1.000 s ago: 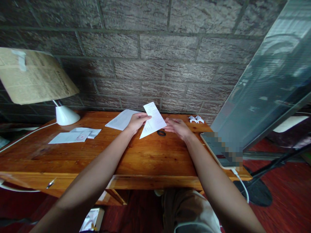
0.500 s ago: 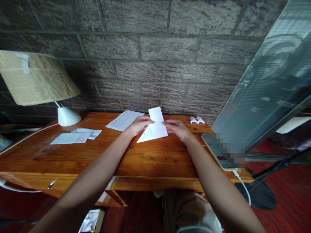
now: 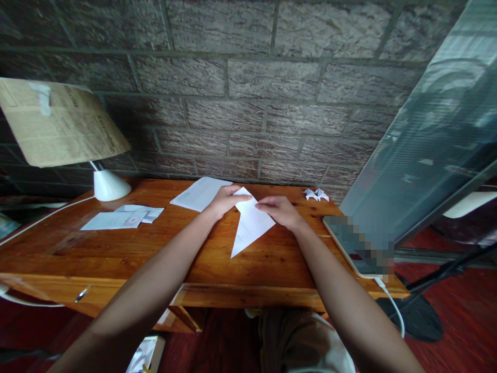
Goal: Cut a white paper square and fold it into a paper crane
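A white sheet of paper folded into a long triangle [image 3: 250,225] lies on the wooden desk [image 3: 128,243], its tip pointing toward me. My left hand [image 3: 227,198] pinches the paper's upper left edge with its fingertips. My right hand [image 3: 278,211] presses on the upper right part of the same sheet, fingers curled over the fold. Both hands meet near the paper's far end.
A white sheet [image 3: 199,192] lies behind my left hand and more papers [image 3: 120,217] at the left. A desk lamp [image 3: 62,129] stands far left. Small folded paper figures [image 3: 316,194] sit at the back right. A tablet [image 3: 359,246] with a cable lies at the right edge.
The paper was held up above the desk; both hands have brought it down and it now lies flat with its point turned toward me, covering the black ring seen earlier.
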